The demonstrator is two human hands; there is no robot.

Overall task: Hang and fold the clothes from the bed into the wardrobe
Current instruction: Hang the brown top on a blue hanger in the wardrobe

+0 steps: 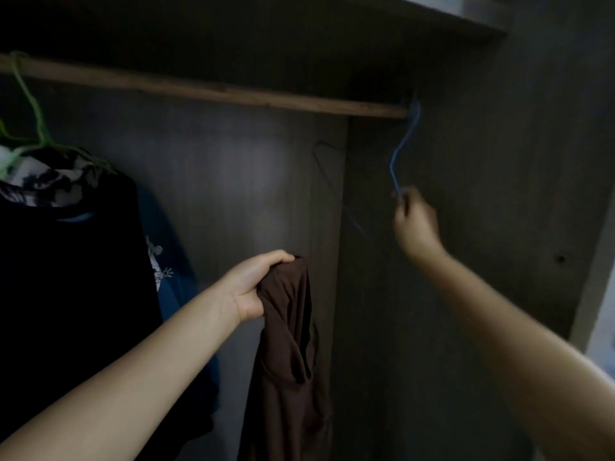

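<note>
The brown garment (286, 354) hangs bunched from the left hand (253, 287), whose fingers curl round its top edge, low in front of the wardrobe's back panel. The right hand (414, 221), blurred, pinches the neck of the blue hanger (402, 151), whose hook sits on the wooden rail (213, 89) at its far right end. Best lift the hook straight up and clear before drawing it away, then find the neckline rather than threading a bunched cloth. Dark clothes on a green hanger (31, 104) fill the left
</note>
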